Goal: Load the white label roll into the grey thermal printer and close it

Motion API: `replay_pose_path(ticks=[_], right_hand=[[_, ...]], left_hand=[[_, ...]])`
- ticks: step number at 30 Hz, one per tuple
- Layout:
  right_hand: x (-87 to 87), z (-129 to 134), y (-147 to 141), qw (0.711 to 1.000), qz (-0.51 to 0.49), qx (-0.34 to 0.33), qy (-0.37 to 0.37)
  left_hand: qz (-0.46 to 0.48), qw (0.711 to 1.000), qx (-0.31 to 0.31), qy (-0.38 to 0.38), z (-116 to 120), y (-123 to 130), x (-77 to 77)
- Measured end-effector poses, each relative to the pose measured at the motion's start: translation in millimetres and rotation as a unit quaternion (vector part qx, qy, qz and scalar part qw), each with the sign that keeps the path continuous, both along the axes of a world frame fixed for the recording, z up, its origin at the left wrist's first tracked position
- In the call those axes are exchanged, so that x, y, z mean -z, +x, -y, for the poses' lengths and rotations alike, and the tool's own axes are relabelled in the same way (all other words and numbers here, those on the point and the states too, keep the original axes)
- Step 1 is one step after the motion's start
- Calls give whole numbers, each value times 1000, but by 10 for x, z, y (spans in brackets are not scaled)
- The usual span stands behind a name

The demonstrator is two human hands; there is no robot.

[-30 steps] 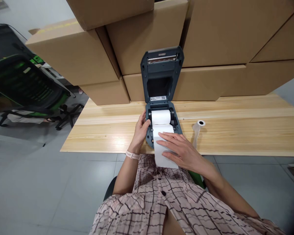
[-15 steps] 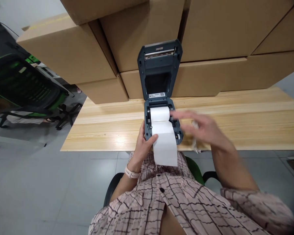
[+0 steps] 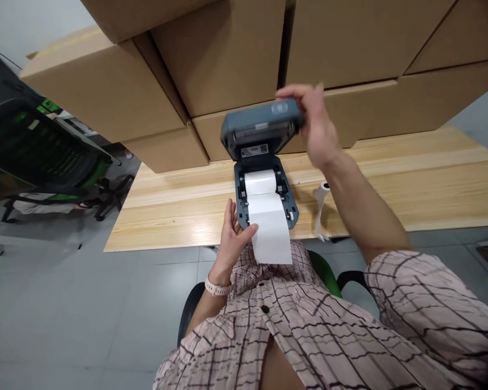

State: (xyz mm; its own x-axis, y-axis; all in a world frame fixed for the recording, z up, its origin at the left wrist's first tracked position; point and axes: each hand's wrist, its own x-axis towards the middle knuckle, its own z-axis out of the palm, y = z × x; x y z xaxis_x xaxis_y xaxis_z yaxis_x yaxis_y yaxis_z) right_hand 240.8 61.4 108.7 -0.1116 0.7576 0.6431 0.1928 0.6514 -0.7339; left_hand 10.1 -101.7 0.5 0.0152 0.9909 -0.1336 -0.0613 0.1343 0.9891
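Observation:
A dark grey label printer (image 3: 294, 213) stands at the table's front edge, its lid (image 3: 254, 118) half lowered over the body. My right hand (image 3: 319, 127) grips the lid's upper right edge, with the fingers over its top. Inside the printer sits a roll of white labels (image 3: 260, 182). Its paper strip (image 3: 271, 238) runs forward over the front and hangs past the table edge. My left hand (image 3: 236, 235) holds the printer's front left corner, the thumb pressing on the strip's left edge and the fingers along the printer's side.
Cardboard boxes (image 3: 228, 59) are stacked along the back of the wooden table (image 3: 166, 216). A small roll (image 3: 321, 190) with a loose white tail lies to the printer's right. At the left, an office chair (image 3: 36, 146) stands on the floor near a person's leg (image 3: 44, 205).
My right hand has moved from beside the label roll up to the lid and taken hold of it. The lid has swung down from upright. My left hand stays at the printer's corner.

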Motion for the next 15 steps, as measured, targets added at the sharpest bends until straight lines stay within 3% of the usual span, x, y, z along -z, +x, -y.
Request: replay_pose_path(ticks=[3, 6, 9, 11, 15], right_hand=[[401, 705, -3, 998, 43, 6, 45], [740, 1141, -20, 995, 97, 23, 26], [948, 1310, -41, 995, 92, 27, -35], [1034, 1341, -53, 993, 28, 21, -109], [1132, 1344, -56, 941, -131, -29, -311]], left_hand=[[-18, 1000, 14, 21, 53, -62, 58], [-12, 998, 19, 64, 103, -102, 82], [1, 996, -15, 86, 52, -87, 51], [10, 997, -35, 71, -44, -44, 6], [41, 999, -19, 13, -211, 53, -84]])
